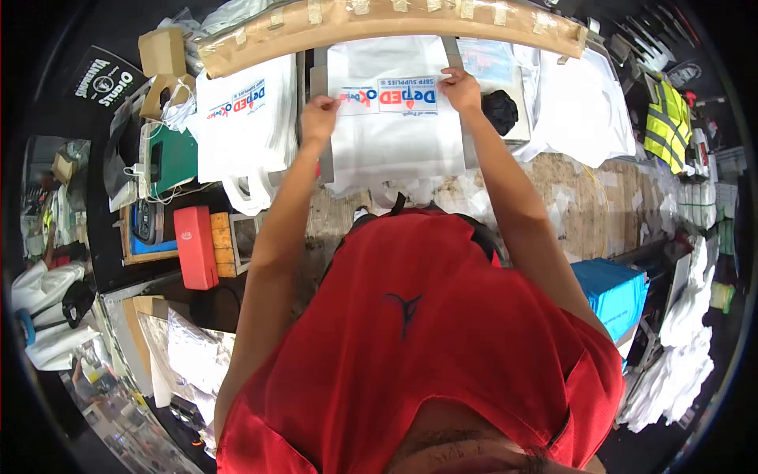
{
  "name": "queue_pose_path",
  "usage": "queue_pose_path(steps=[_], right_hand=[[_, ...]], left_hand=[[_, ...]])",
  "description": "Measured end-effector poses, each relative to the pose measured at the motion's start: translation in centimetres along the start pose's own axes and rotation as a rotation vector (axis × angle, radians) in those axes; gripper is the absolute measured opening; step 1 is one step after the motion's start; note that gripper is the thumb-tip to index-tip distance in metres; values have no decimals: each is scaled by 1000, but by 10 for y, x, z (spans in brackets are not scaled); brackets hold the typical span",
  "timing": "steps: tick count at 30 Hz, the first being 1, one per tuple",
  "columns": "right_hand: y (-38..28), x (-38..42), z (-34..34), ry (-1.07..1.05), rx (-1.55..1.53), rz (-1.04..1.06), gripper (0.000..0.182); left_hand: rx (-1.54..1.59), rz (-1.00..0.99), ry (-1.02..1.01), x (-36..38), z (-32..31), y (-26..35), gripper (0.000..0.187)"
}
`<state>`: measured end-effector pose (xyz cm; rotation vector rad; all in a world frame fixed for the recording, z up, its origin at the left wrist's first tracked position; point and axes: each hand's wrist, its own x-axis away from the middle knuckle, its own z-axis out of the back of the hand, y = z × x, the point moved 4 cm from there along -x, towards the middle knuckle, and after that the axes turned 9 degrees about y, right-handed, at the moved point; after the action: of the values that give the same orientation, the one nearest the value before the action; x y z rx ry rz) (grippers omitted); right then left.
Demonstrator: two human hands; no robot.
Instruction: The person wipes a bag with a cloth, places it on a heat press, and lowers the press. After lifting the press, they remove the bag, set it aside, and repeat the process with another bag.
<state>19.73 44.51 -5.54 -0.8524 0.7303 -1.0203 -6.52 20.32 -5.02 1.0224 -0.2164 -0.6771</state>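
Both outstretched | left hand (pixel 319 118), right hand (pixel 463 89) | fingers curled | at white bag (pixel 395 146), grip unclear

On the white bag (pixel 395 146) before me, red and blue print reads "DepED", "OK" and "SBFP SUPPLIES"; smaller lines are illegible. Matching print marks the white stack (pixel 237 146) to my left. Farther left, a black sign (pixel 106 83) says "STUDIO" in white. Lettering on the red box (pixel 196 251) is too small.
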Motion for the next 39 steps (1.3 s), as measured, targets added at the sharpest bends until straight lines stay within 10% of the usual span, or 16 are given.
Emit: queue_pose_path(steps=[12,14,19,25,39], right_hand=[[-8,-10,10,149,267,65,29],[-24,1,20,163,314,104,30],[-36,97,-5,39,438,493,55],[-26,143,-31,-62,616,563,89],[-20,135,-25,-12,599,558,86]], left_hand=[[-105,97,302,17,-9,12,28],[-277,-317,359,38,-14,27,38],[-442,-636,-33,104,-51,66,63],[-499,-572,-97,113,-69,45,74],[-525,-571,-70,116,-69,43,80]])
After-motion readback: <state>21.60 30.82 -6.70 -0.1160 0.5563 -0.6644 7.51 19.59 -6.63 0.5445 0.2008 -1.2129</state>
